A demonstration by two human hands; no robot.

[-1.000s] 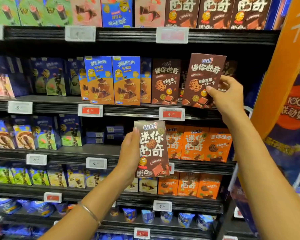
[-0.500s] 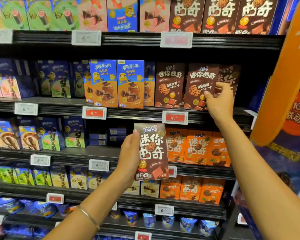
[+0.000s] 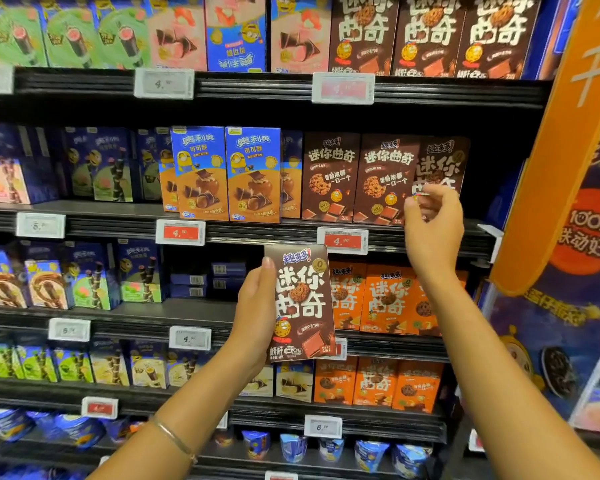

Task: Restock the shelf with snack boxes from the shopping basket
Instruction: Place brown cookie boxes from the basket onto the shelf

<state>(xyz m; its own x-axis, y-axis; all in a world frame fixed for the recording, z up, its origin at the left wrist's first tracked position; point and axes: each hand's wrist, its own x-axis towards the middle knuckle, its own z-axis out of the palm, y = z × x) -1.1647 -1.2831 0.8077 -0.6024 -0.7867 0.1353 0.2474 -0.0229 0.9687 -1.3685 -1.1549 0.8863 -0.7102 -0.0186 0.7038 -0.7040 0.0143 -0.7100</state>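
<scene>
My left hand (image 3: 257,306) grips a brown cookie box (image 3: 303,303) upright by its left edge, in front of the third shelf. On the second shelf (image 3: 257,233) a row of matching brown boxes stands, among them the box at the row's middle (image 3: 385,178). My right hand (image 3: 433,226) hovers just right of that box, fingers loosely curled and holding nothing, partly covering a third brown box (image 3: 442,161) set further back. The shopping basket is out of view.
Blue snack boxes (image 3: 226,174) stand left of the brown row. Orange boxes (image 3: 381,299) fill the shelf below, behind the held box. Price tags (image 3: 342,240) line the shelf edges. An orange and blue display panel (image 3: 551,168) bounds the right side.
My right hand set its brown box upright on the second shelf beside the others, let go and drew back slightly. My left hand kept its box in place.
</scene>
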